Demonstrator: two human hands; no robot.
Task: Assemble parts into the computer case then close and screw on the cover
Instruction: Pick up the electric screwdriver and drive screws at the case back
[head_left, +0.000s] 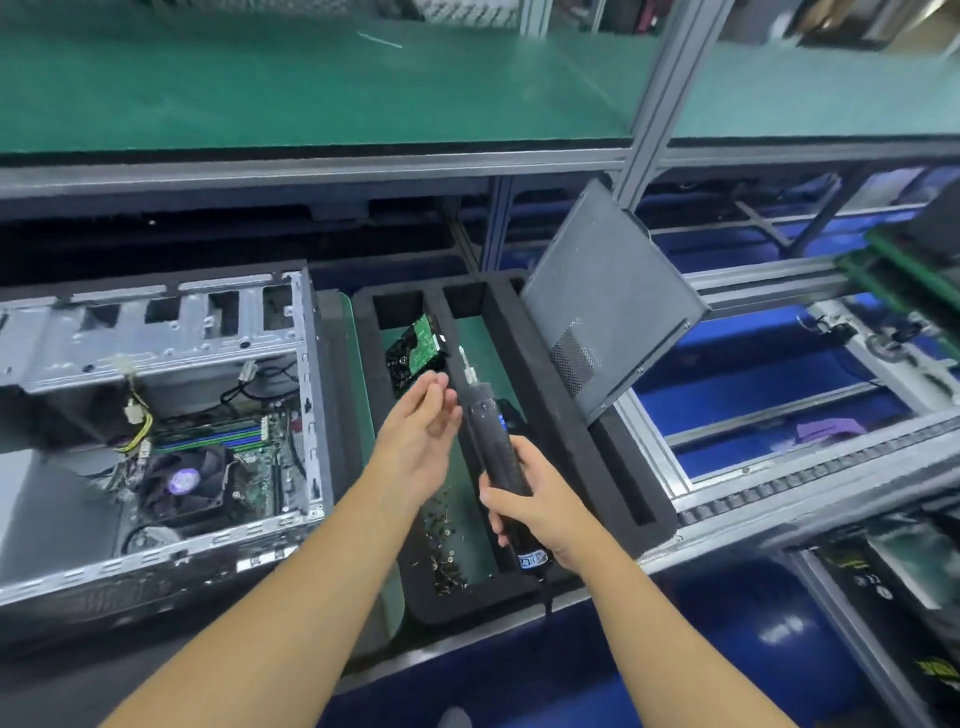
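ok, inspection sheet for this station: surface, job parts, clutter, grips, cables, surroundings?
surface: green mat under the case and foam tray.
job's things: computer case open; cover off, leaning in the tray; hard drive and loose screws in the tray.
clutter: purple scrap below the rails.
grips: left hand relaxed beside the bit, nothing visibly held; right hand grips the electric screwdriver.
cables: cord hangs from the screwdriver base; wire bundle inside the case.
surroundings: aluminium frame, upper shelf, roller rails.
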